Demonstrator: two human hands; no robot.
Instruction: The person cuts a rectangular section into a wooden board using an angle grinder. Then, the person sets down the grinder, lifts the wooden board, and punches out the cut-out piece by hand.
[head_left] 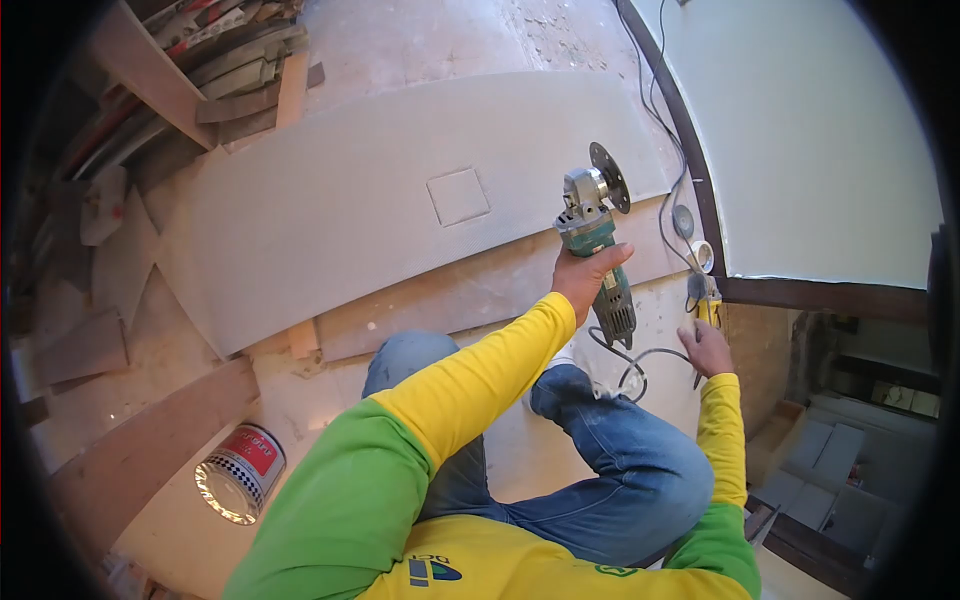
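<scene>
My left hand is wrapped around the green body of an angle grinder. The grinder is held upright above the floor, its metal head and round black backing disc at the top. From its lower end a dark power cord loops over to the right. My right hand is low at the right with fingers curled where the cord passes; they appear closed on it, though partly hidden. Just beyond those fingers is a yellow tool. Ahead lies a large pale board with a square outline on it.
A paint can stands at lower left beside a wooden plank. Scrap wood is piled at upper left. Along the right, cables run beside a dark-framed pale panel. A tape roll and round discs lie nearby.
</scene>
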